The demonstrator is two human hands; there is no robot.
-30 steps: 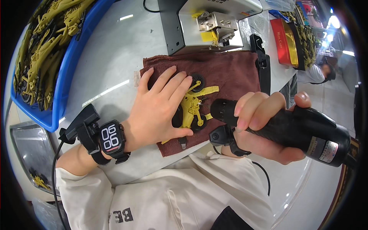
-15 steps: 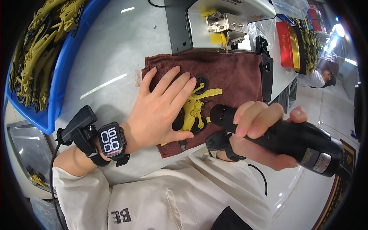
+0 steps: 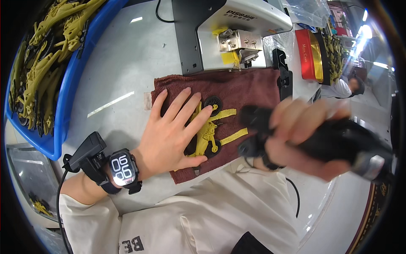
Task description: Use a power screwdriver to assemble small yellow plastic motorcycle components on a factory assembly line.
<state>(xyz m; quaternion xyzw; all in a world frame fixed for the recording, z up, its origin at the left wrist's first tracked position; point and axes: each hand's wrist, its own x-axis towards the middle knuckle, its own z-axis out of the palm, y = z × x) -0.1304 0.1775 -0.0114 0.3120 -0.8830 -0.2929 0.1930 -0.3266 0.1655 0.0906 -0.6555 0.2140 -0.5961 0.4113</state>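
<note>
My left hand lies with fingers spread over a yellow toy vehicle with black wheels, pressing it against a brown cloth. Part of the toy is hidden beneath my palm and fingers. Two yellow arms of it stick out to the right. In my right hand, fingers wrapped round, is a black electric screwdriver; both are smeared by motion. Its front end points left, apart from the toy. What sits at its tip cannot be made out.
Behind the cloth stands a grey-and-black bench machine with a metal bracket. A blue bin full of yellow toy parts is at left, above a metal tray. A red-and-gold box and a black holder stand right. Another person sits far right.
My right hand has moved to the right with the screwdriver, away from the toy, baring its lower yellow arm. My left hand stays on the toy. The whole view has shifted slightly.
</note>
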